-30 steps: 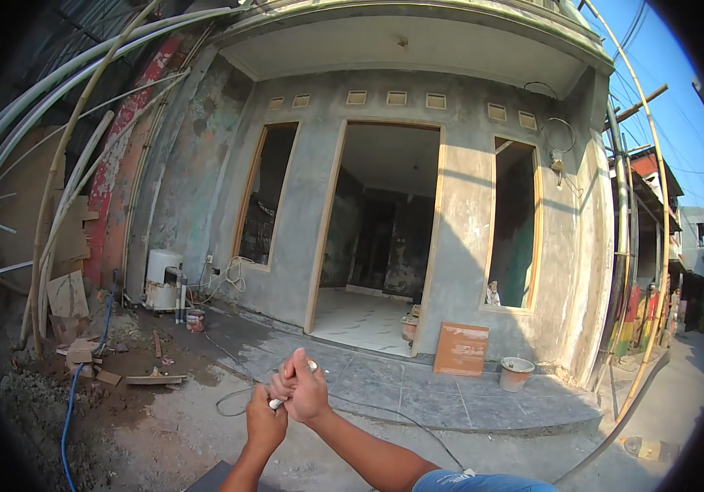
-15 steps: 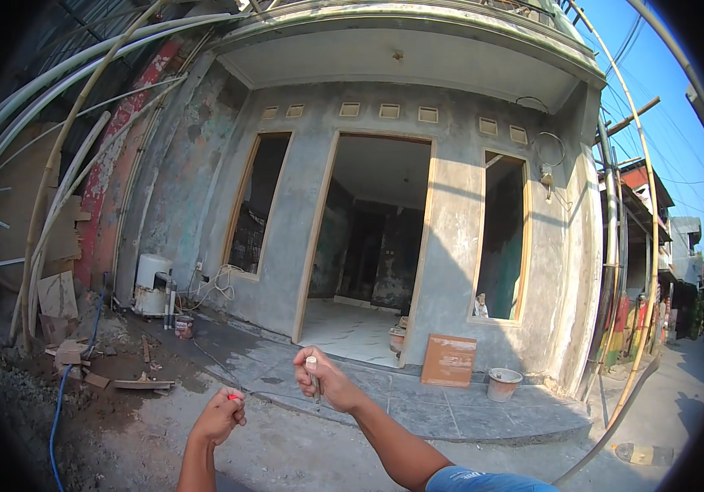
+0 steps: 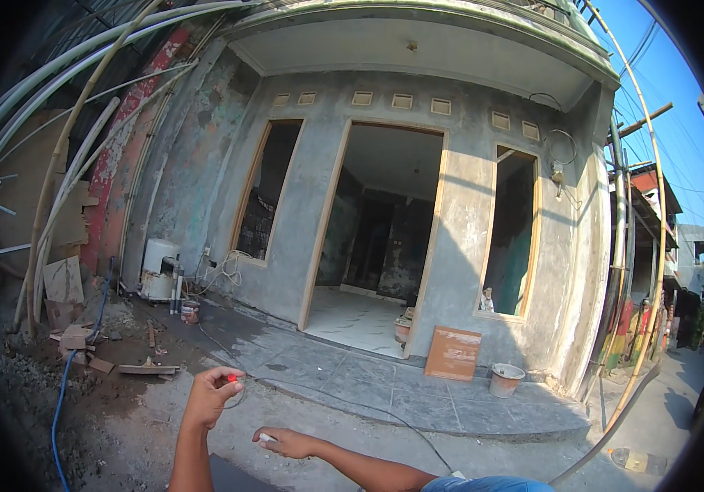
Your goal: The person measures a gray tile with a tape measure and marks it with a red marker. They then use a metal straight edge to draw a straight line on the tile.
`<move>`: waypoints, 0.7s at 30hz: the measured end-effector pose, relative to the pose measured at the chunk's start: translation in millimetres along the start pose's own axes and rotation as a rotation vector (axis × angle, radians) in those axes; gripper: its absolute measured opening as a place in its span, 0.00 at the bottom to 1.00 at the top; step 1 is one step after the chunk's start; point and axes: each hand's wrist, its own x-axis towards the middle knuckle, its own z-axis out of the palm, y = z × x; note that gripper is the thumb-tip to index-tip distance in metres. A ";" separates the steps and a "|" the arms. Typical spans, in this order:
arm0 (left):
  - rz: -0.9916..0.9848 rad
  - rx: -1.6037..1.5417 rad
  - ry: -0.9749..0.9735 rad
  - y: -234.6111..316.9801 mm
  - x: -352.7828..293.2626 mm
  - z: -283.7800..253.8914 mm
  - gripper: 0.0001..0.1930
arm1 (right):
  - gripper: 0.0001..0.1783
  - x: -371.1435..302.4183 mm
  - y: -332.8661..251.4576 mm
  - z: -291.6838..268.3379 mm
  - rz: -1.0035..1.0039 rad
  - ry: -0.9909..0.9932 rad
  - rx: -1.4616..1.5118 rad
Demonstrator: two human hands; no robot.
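Observation:
My left hand [image 3: 206,400] is raised at the lower middle, its thumb and fingers pinched on a small red piece [image 3: 232,378] whose kind I cannot make out. Lower and to the right, my right hand [image 3: 289,444] is closed round a slim tool with a pale end [image 3: 267,438]. Most of that tool is hidden in the fingers. The hands are apart, both over the grey ground in front of the tiled porch [image 3: 352,385]. A thin dark cable [image 3: 385,410] runs across the porch behind them.
A bucket [image 3: 506,380] and a brown tile [image 3: 453,353] stand by the wall right of the doorway. At the left are a white water pump [image 3: 159,269], a paint can [image 3: 190,312], wood scraps [image 3: 147,370], a blue hose [image 3: 61,426] and leaning poles [image 3: 48,221].
My right hand has dropped down and left, turning the tool from upright so its pale end points left. The left hand has risen slightly, still pinching the red piece. The view has shifted slightly.

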 end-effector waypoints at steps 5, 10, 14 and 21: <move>-0.024 -0.106 0.048 -1.0 -5.5 2.7 0.14 | 0.19 7.7 4.1 15.8 -0.200 0.110 0.008; -0.037 0.034 0.039 4.3 -20.5 -12.7 0.12 | 0.24 11.3 -18.6 33.1 -0.206 0.019 0.016; -0.029 0.054 -0.064 16.6 -0.3 3.0 0.12 | 0.26 -15.4 -36.0 -1.5 -0.102 0.099 0.076; 0.052 -0.125 0.057 16.8 -15.4 -10.1 0.11 | 0.23 -1.6 -76.7 -18.6 -0.182 0.237 0.249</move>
